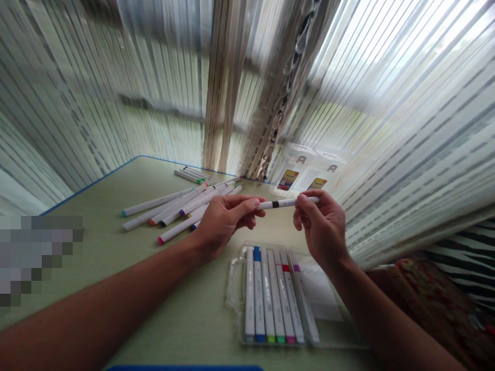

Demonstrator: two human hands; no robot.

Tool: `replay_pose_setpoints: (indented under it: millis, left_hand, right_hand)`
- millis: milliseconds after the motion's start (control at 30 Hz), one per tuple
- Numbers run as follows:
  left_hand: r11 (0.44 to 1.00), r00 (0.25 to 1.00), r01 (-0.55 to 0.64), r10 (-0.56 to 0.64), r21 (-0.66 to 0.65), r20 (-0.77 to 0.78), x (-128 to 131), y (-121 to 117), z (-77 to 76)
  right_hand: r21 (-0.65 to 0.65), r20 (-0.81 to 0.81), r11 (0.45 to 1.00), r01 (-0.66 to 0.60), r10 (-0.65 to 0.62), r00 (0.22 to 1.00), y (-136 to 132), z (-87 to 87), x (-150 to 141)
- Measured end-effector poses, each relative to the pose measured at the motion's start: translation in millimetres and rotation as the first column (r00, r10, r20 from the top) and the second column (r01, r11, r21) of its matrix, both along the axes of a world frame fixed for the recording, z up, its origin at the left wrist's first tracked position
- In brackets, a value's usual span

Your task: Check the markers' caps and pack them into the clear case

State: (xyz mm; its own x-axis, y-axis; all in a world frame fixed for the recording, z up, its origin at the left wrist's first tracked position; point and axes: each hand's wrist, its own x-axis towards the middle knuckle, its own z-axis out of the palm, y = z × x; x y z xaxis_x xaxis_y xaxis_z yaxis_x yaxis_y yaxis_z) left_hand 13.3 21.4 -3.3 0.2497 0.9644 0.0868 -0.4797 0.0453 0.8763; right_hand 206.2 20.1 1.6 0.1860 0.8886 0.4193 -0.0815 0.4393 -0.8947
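Note:
A white marker [284,203] with a black band is held level above the table, one end in each hand. My left hand [226,219] pinches its left end between thumb and fingers, while my right hand [323,221] grips the right end. Below them lies an open clear plastic case [235,283], with several white markers [269,299] side by side in its left half; their ends are blue, green, pink and other colours. Behind my left hand, a loose pile of white markers [181,206] with coloured ends rests on the table.
The pale green table [154,288] has a blue edge. Two clear cases with yellow labels [288,180] stand at the back against striped curtains [174,93]. To the right are a zebra-striped cloth [464,252] and a reddish patterned fabric [429,288]. A blurred-out patch covers the left edge.

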Motion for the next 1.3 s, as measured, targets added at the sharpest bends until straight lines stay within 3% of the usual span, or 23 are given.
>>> replay_pose_setpoints:
  millis: [467,767,1300]
  left_hand:
    - [0.992,0.997,0.006,0.004,0.126,-0.076,-2.8,1.9,-4.2]
    - [0.993,0.994,-0.019,0.031,0.115,-0.105,-3.3,3.6,-8.2]
    - [0.991,0.983,-0.038,0.06,0.127,-0.171,-2.8,4.8,-10.1]
  right_hand:
    - [0.003,-0.02,1.0,-0.01,0.01,1.0,0.2,-0.5,0.3]
    - [0.071,0.038,0.997,-0.019,0.016,0.999,-0.8,-3.7,-0.3]
    - [0.064,0.121,0.997,-0.046,0.038,0.992,-2.0,-6.7,0.0]
